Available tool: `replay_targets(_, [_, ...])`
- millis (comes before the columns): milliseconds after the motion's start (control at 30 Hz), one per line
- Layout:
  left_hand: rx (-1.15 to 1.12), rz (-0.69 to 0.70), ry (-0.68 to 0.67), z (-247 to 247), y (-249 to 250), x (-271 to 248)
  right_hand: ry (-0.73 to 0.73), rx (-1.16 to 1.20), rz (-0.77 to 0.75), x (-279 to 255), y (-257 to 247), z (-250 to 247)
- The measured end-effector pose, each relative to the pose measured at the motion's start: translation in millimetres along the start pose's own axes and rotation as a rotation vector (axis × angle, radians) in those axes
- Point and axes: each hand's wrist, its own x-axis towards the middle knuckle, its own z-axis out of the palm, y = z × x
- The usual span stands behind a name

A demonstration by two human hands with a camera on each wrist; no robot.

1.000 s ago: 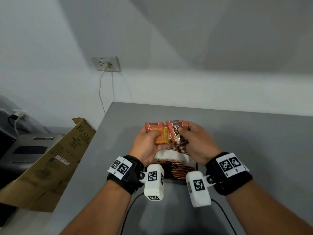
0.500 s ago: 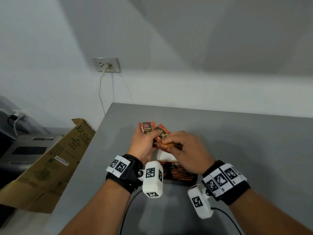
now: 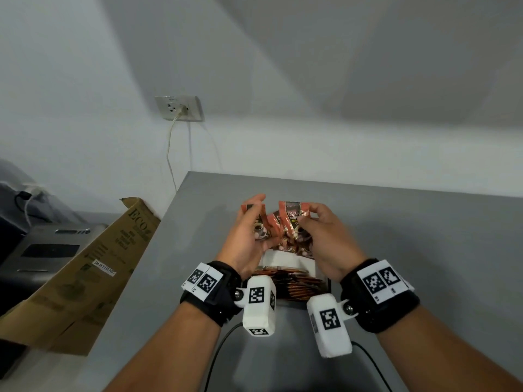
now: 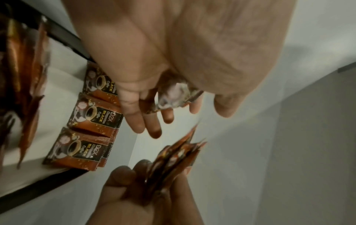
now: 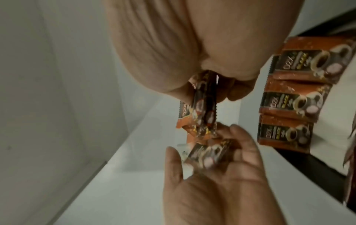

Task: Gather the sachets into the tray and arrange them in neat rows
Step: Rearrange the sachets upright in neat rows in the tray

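Item: small orange-and-black foil coffee sachets (image 3: 291, 222), a loose bunch held upright in the air above the far end of the tray, at 12 o'clock from the wrists. Second lot: three or so like sachets lying flat (image 4: 90, 120) in a line on the tray floor. Third lot: sachets standing on edge (image 3: 294, 287) at the near end of the tray.

Container: shallow white tray with dark rim (image 3: 285, 257), on the grey desk (image 3: 410, 250), under both hands.

Risk, as judged: the bunch is fanned and uneven, foil against foil. A slack pinch could let one slide out and drop onto the flat line, knocking it askew, or fall past the rim onto the desk. Lowering the bunch blind could also tip the standing lot.

Grip, right hand (image 3: 328, 241): fingers and thumb curled round several sachets, pinching them edge-on.

Grip, left hand (image 3: 246, 236): fingers nearly straight and spread, one sachet (image 4: 173, 97) lying against the palm side; whether it is pinched or only rests there cannot be told.

Surroundings: brown cardboard box (image 3: 93, 273) at 9 o'clock; wall socket with cable (image 3: 179, 108) at 11 o'clock.
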Motion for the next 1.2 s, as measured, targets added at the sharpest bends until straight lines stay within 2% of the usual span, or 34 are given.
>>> replay_targets(67, [-0.003, -0.066, -0.049, 2, -5, -4, -0.013, 0.058, -0.002, -3, -1, 7])
replay_targets(133, [-0.005, -0.109, -0.101, 11, -10, -9, -0.038, -0.017, -0.060, -7, 3, 16])
replay_targets(267, [-0.111, -0.147, -0.084, 13, -11, -7, -0.064, -0.636, -0.280, 1, 11, 14])
replay_targets(333, [-0.173, -0.151, -0.092, 8, -7, -5, -0.063, -0.845, -0.289, 2, 5, 5])
replay_targets(367, [-0.192, -0.150, -0.100, 5, -5, -5, -0.104, -0.884, -0.308, -1, 0, 0])
replay_targets(500, [-0.164, -0.185, -0.208, 3, -3, -9, -0.493, -1.077, -0.500, -10, -19, -2])
replay_targets(533, [-0.152, -0.186, -0.227, 2, -4, -8, -0.523, -1.123, -0.528, -8, -20, -1])
replay_targets(633, [-0.152, -0.185, -0.235, 2, -8, -7, -0.471, -1.137, -0.508, -6, -21, 0])
replay_targets(967, [-0.155, -0.134, -0.250, 6, -9, -15, -0.450, -1.122, -0.514, -10, -22, 3])
replay_targets(1067, [-0.139, -0.138, -0.240, 6, -6, -14, -0.454, -1.120, -0.538, -7, -16, 2])
replay_targets(1200, [-0.184, -0.210, -0.198, 7, -4, -12, -0.406, -1.134, -0.580, -4, -15, 2])
